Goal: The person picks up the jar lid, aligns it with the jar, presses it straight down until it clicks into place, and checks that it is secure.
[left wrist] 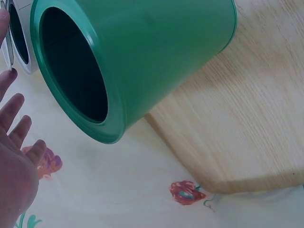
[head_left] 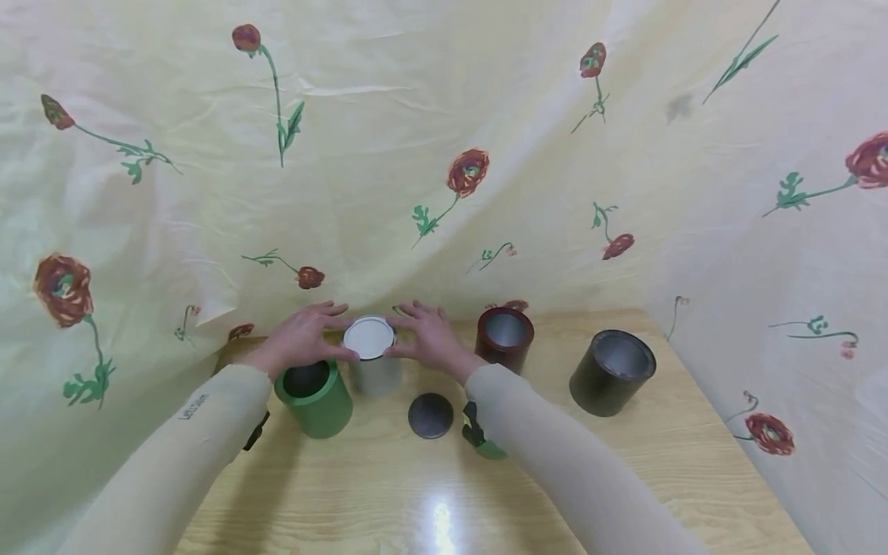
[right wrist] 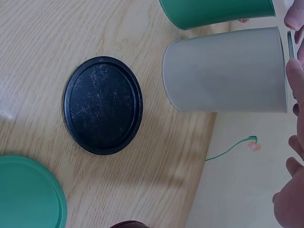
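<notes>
A white lid [head_left: 369,338] is held by both hands close over the mouth of a light grey can [head_left: 375,378]. My left hand [head_left: 303,337] pinches its left edge with thumb and fingers, and my right hand [head_left: 433,339] grips the right edge the same way. Seen edge-on in the right wrist view, the lid [right wrist: 291,45] lies right at the can's rim. A gap shows between lid and can mouth in the left wrist view. The open green can [head_left: 322,412] stands just left of the grey one, below my left wrist.
A dark lid [head_left: 431,416] lies flat in front of the grey can. Partly under my right forearm is a green lid [head_left: 494,450]. An open dark red can [head_left: 505,358] and an open black can [head_left: 602,385] stand to the right. Flowered cloth [head_left: 375,193] hangs behind the wooden table [head_left: 361,493].
</notes>
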